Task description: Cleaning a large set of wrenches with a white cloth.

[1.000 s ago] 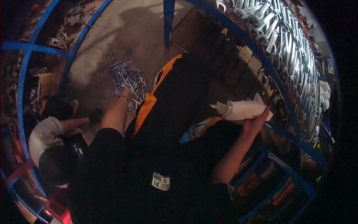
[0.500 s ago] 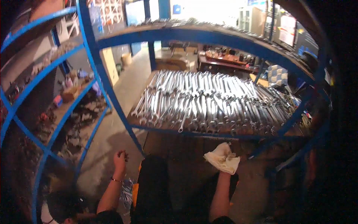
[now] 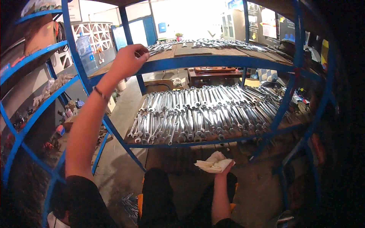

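My left hand is raised at the left end of the upper shelf, fingers curled beside the wrenches lying along it; what it grips, if anything, I cannot make out. My right hand holds a crumpled white cloth, low in front of the middle shelf's blue rail. On that shelf two rows of shiny wrenches lie packed side by side. Below, a pile of wrenches rests on the concrete floor beside my dark-clothed leg.
A second blue rack with bags and clutter stands at the left, behind it a water jug. Beyond the wrench rack are a table and a cabinet. Part of another person shows at the lower left.
The view has swung up from the floor to the shelves. My left hand has risen from low by the floor pile to the upper shelf; my right hand still holds the cloth.
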Demonstrator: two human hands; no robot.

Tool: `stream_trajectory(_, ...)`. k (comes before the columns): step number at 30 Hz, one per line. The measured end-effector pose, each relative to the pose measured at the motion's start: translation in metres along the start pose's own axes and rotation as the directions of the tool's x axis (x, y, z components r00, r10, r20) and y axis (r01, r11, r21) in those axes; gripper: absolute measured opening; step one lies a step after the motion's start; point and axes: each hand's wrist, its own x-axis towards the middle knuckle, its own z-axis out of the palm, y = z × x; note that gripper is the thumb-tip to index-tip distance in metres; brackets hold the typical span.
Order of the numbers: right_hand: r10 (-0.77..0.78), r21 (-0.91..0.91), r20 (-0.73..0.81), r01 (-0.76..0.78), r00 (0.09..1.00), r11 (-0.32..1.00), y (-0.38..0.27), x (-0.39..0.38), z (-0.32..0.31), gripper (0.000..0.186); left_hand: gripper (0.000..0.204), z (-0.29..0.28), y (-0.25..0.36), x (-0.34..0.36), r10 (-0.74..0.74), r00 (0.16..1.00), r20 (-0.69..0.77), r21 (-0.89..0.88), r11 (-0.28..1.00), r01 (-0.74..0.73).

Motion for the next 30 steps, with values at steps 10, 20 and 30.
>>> stream_trajectory(10,0.142,0.029,-0.079,-0.14,0.987,0.99,-0.006,-0.019,0.023,0.06,0.036,0.031,-0.073,0.083,-0.105,0.919,0.381,0.23,0.973,0.016)
stream_trajectory(20,0.192,0.065,-0.006,-0.191,0.981,0.979,0.001,-0.019,0.017,0.064,0.02,0.042,-0.063,0.093,-0.091,0.952,0.293,0.377,0.926,-0.027)
stream_trajectory(30,0.169,0.166,0.319,-0.231,0.932,0.959,-0.026,-0.032,-0.004,0.051,0.03,0.05,0.01,-0.019,-0.207,0.969,-0.137,-0.476,0.872,0.119)
